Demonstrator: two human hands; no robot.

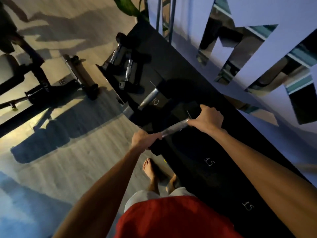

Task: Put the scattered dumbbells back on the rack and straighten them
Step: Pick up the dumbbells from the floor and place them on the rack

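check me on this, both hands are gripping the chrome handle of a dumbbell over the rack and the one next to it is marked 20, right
Not quite. In the head view both hands, left and right, do grip the chrome handle of a dumbbell over the rack, but the neighbouring dumbbell is marked 10, not 20.

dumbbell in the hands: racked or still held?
Cannot tell: both hands grip the dumbbell's handle over the rack; its heads are lost in shadow.
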